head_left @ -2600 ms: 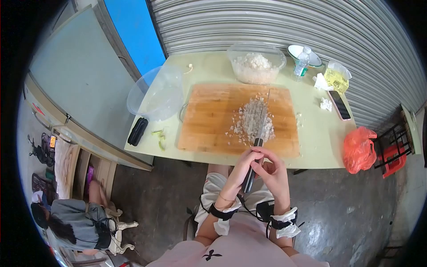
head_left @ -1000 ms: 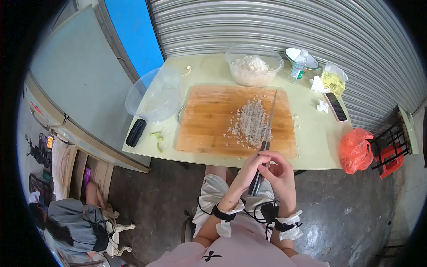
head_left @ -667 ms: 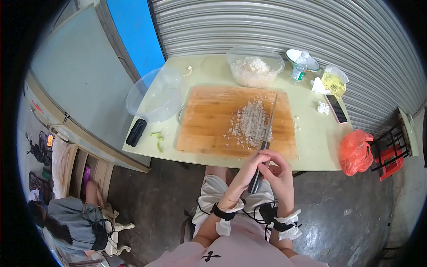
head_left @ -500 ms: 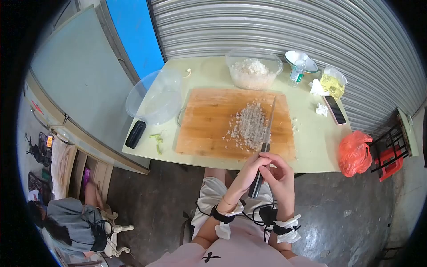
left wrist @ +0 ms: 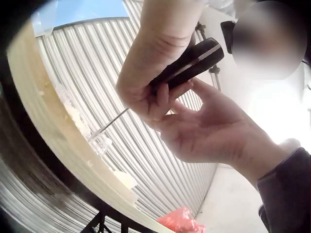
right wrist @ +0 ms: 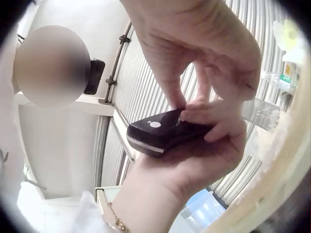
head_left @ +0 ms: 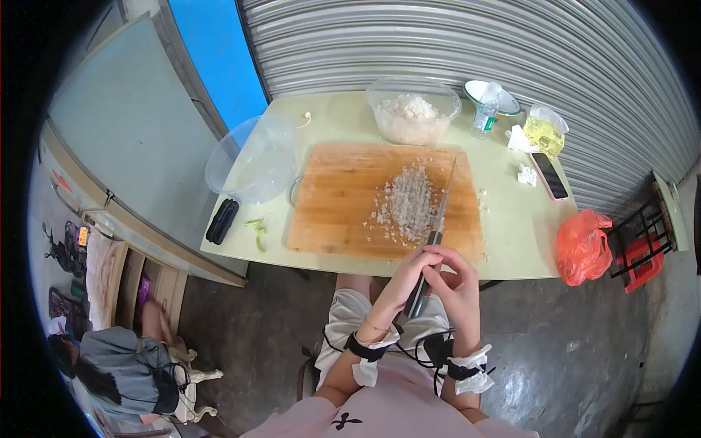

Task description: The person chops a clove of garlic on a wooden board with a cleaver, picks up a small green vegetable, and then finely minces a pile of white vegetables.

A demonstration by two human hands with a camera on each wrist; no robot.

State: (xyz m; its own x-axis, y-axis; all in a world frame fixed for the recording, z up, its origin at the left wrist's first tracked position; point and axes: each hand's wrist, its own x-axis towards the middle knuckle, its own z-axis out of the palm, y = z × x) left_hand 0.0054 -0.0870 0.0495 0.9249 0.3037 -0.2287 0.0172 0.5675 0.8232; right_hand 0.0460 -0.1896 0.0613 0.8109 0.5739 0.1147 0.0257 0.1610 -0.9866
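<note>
A kitchen knife [head_left: 440, 209] with a black handle points away from the body, its long blade along the right side of a pile of finely chopped white, translucent bits [head_left: 410, 203]. That pile lies on a wooden cutting board [head_left: 332, 201]. My left hand [head_left: 404, 283], with a thin bracelet at the wrist, grips the handle [right wrist: 158, 128] from below in the right wrist view. Its fingers wrap partly over it. My right hand [head_left: 458, 290] meets it from the other side, thumb on the handle and curled fingers against the left hand's fingers.
Behind the board stands a clear tub [head_left: 415, 131] of chopped white bits. Left are a clear basin [head_left: 252, 164], a black case [head_left: 222, 221] and green scraps [head_left: 257, 232]. Right are a bottle [head_left: 485, 113], phone [head_left: 549, 176] and red bag [head_left: 584, 248]. Another person [head_left: 124, 365] sits at left.
From over the chopped pile, the knife and both hands have shifted right to its side. Over the last second, the hold has stayed nearly the same, while the view has moved slightly.
</note>
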